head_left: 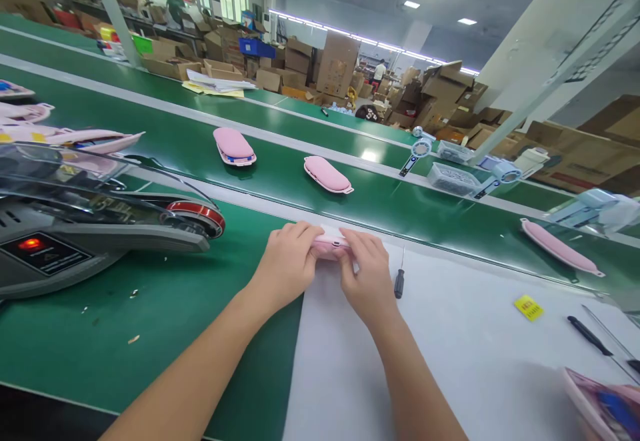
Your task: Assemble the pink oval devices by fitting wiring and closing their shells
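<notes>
Between my two hands is a pink padded device (329,247), held edge-on over the border of the white sheet, with a small dark slot in the side facing me. My left hand (290,254) grips its left end, thumb underneath and fingers over the top. On the right end, the fingers of my right hand (365,264) are closed in the same way. A whitish patch shows on top between my fingertips. Just right of my right hand lies a small black-handled screwdriver (399,282). Farther ahead rest two similar pink devices (234,146) on the green belt.
A grey tape machine (100,241) with a red light stands at left, more pink parts (75,139) behind it. At right are a pink device (561,247), a yellow label (529,307), screwdrivers (590,335) and a pink part with blue inside (605,404). Light-blue handheld fans (500,174) and clear bins (453,178) stand beyond.
</notes>
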Tool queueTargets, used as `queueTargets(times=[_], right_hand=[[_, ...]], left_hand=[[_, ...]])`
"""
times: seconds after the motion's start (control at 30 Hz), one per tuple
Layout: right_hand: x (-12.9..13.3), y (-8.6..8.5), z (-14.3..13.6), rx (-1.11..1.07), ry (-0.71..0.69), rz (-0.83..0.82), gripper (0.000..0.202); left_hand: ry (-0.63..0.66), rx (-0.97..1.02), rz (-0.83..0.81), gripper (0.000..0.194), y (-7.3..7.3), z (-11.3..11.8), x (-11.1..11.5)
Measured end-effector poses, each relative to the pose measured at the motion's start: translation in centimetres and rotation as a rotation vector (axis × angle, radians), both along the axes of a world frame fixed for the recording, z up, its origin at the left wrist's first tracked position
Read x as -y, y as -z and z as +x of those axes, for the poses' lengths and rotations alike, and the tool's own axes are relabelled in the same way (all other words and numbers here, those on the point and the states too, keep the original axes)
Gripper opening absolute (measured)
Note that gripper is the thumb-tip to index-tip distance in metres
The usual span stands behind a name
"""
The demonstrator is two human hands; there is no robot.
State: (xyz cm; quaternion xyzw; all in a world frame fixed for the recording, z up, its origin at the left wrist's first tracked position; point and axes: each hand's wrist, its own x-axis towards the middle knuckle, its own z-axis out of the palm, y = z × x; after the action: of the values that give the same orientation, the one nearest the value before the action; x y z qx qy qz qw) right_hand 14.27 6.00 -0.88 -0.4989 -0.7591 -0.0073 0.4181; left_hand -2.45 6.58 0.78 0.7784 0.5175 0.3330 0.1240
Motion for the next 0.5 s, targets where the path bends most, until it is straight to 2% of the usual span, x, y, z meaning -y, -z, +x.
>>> queueTargets(times=[0.07, 0.23, 0.37, 0.5], right_hand=[[-0.2, 0.3, -0.3, 0.031, -0.007, 0.019, 0.025], [-0.5, 0.4, -1.6, -0.009, 0.115, 0.037, 0.027], [-1.2, -0.5, -2.3, -0.022, 0.135, -0.018, 0.031], [-1.4, -1.2, -1.9, 0.015, 0.056, -0.056, 0.029]], left_hand=[[-0.046, 0.023, 0.012, 0.017, 0.3, 0.4, 0.0], [-0.18, 0.018, 0.005, 0.014, 0.8, 1.2, -0.4], [-0.194, 0.018, -0.008, 0.019, 0.8, 1.3, -1.2], [-0.171, 0.023, 0.016, 0.019, 0.6, 0.8, -1.0]])
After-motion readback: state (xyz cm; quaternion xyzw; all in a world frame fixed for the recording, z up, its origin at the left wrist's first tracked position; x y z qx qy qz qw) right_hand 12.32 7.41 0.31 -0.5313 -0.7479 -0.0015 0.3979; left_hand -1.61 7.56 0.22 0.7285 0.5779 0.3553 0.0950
